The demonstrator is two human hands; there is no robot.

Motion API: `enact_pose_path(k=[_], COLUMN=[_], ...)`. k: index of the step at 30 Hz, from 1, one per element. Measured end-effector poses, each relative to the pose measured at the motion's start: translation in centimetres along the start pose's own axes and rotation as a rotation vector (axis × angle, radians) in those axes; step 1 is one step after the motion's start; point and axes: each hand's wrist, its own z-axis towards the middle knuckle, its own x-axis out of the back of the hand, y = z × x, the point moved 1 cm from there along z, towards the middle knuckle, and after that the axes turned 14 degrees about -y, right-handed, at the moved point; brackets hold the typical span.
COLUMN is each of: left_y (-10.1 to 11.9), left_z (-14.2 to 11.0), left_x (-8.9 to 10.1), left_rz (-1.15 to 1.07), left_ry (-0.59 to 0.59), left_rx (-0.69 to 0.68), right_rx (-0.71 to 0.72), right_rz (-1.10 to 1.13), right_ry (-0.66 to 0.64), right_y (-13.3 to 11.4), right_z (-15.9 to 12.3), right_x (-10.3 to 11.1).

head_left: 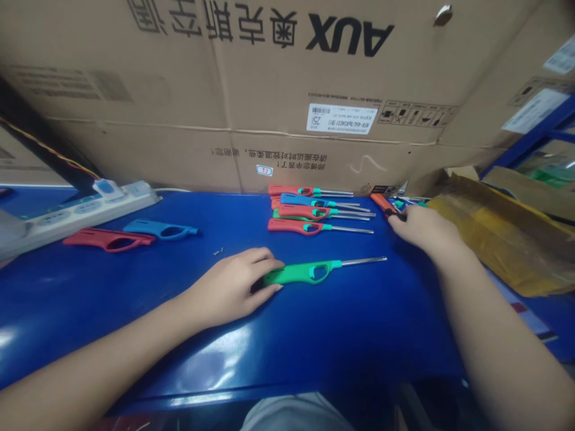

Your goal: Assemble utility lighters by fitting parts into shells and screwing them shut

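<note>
My left hand [242, 281] is closed on the handle end of a green long-necked lighter [296, 273], which lies on the blue table with its metal tube pointing right. At the back right, my right hand [426, 230] has its fingers wrapped round an orange-and-black tool [381, 203]; its exact kind is not clear. Between the hands and the box lie several stacked lighters [291, 225] in red, blue and green. A red handle shell [108, 239] and a blue handle shell [155, 228] rest at the left. Some tiny metal pieces [218, 251] are near my left hand.
A large cardboard box [269, 78] stands like a wall along the back of the blue table [278, 341]. On the left is a white power strip [81, 215] with a plug in it. Crumpled taped brown packaging [485, 239] lies at the right, beside my right forearm.
</note>
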Motion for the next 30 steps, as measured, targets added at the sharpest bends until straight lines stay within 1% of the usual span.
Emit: enact_pose_path(k=[2, 5, 6, 7, 8, 10, 11, 12, 13, 15, 16, 17, 19, 22, 24, 26, 28, 30], left_y=[0.0, 0.2, 0.2, 0.4, 0.5, 0.8, 0.9, 1.0, 1.1, 1.2, 1.2, 1.3, 1.3, 1.4, 1.5, 1.5, 1.5, 1.4], left_z=[0.2, 0.4, 0.5, 0.6, 0.6, 0.7, 0.7, 0.6, 0.6, 0.4, 0.3, 0.2, 0.1, 0.1, 0.0, 0.0, 0.0, 0.0], left_x=[-0.2, -0.7, -0.9, -1.1, -1.2, -1.6, -1.7, -1.8, -1.9, -2.0, -2.1, -2.1, -2.0, -1.7, -1.7, -1.6, -1.7, -1.8], left_rz=[-0.026, -0.093, -0.120, -0.146, -0.164, -0.188, -0.193, -0.193, -0.191, -0.192, -0.196, -0.203, -0.226, -0.256, -0.264, -0.264, -0.261, -0.257], left_ry=[0.008, 0.036, 0.048, 0.058, 0.073, 0.091, 0.105, 0.116, 0.118, 0.115, 0.112, 0.111, 0.111, 0.117, 0.123, 0.119, 0.104, 0.087], left_rx=[-0.004, -0.020, -0.027, -0.029, -0.028, -0.030, -0.030, -0.031, -0.036, -0.043, -0.045, -0.049, -0.063, -0.113, -0.131, -0.125, -0.109, -0.098], right_rx=[0.013, 0.166, 0.243, 0.322, 0.407, 0.669, 0.756, 0.806, 0.840, 0.898, 0.933, 0.980, 1.084, 1.176, 1.192, 1.201, 1.189, 1.127], right_rz=[0.135, 0.406, 0.487, 0.564, 0.662, 1.026, 1.151, 1.214, 1.224, 1.168, 1.133, 1.100, 1.026, 0.896, 0.853, 0.858, 0.912, 0.999], right_ry=[0.139, 0.393, 0.434, 0.432, 0.407, 0.239, 0.150, 0.067, -0.013, -0.165, -0.206, -0.220, -0.193, -0.155, -0.146, -0.151, -0.169, -0.206], right_y=[-0.1, -1.0, -1.5, -2.3, -3.2, -5.5, -6.8, -8.2, -9.5, -12.0, -13.1, -14.0, -15.3, -16.4, -16.8, -16.9, -16.9, -16.6], right_z=[-0.7, -2.2, -2.8, -3.4, -4.1, -5.6, -6.4, -7.2, -7.8, -8.9, -9.2, -9.4, -9.5, -9.2, -9.0, -8.7, -8.6, -8.4], right_x=[0.5, 1.0, 0.9, 0.8, 0.6, -0.1, -0.5, -1.0, -1.4, -2.3, -2.8, -3.2, -3.8, -4.6, -4.9, -5.1, -5.1, -5.1])
